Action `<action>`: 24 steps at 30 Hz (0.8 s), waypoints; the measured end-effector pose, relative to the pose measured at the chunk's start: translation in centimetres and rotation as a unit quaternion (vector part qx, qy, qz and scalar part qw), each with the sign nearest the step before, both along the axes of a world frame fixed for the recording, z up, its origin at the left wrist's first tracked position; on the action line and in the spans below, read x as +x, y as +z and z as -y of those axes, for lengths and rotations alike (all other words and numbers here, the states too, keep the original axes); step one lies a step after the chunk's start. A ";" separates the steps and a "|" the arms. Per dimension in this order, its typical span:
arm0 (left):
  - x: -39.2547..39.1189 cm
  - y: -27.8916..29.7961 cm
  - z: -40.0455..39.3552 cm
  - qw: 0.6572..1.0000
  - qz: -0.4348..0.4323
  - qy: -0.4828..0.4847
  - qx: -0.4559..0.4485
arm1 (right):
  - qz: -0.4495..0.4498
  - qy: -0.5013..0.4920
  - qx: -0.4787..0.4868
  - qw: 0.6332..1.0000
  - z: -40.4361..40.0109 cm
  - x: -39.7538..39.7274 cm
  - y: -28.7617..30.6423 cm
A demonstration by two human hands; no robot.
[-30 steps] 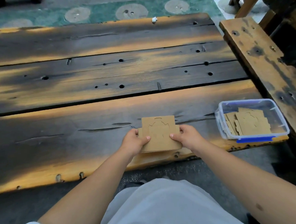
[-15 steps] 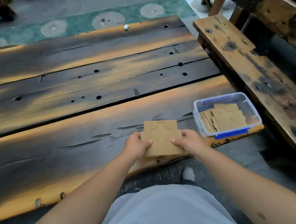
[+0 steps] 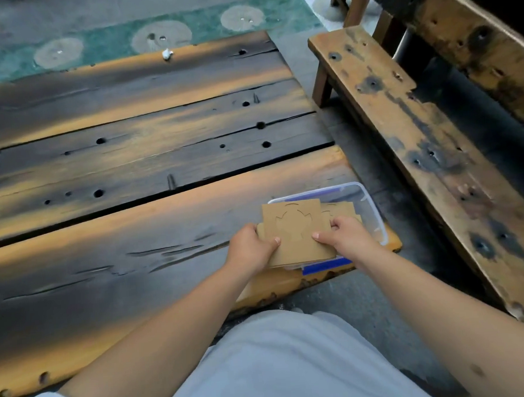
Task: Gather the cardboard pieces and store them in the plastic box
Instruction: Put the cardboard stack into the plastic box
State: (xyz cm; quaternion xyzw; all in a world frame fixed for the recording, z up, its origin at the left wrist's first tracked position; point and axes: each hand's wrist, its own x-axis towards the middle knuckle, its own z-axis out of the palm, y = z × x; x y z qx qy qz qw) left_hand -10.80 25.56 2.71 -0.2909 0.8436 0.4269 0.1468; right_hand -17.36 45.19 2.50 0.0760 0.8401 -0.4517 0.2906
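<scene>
A stack of brown cardboard pieces with cut-out outlines is held between both hands. My left hand grips its left edge and my right hand grips its right edge. The stack hovers over the left part of a clear plastic box with a blue clip, which sits at the near right corner of the dark wooden table. More cardboard pieces lie inside the box, partly hidden by the stack and my right hand.
A worn wooden bench runs along the right, with a narrow floor gap between it and the table. A small white scrap lies at the table's far edge. A green patterned rug lies beyond.
Both hands have carried the cardboard stack rightward, from the table's front edge to above the box. The camera view has also swung right.
</scene>
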 end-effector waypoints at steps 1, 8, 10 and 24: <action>-0.7 -0.3 -1.1 1.000 0.005 0.000 -0.002 | 0.003 -0.002 0.009 1.000 -1.0 -0.8 -0.1; -4.2 -2.4 -5.8 0.999 0.046 0.005 -0.004 | 0.012 -0.007 0.044 0.999 -4.3 -3.8 -2.1; -4.8 -3.0 -6.5 0.998 0.054 0.008 -0.003 | 0.012 0.000 0.067 0.998 -4.4 -4.4 -2.7; -6.8 -5.2 -7.9 0.990 0.141 -0.020 0.023 | 0.064 0.092 0.272 0.956 -3.7 -7.1 -5.2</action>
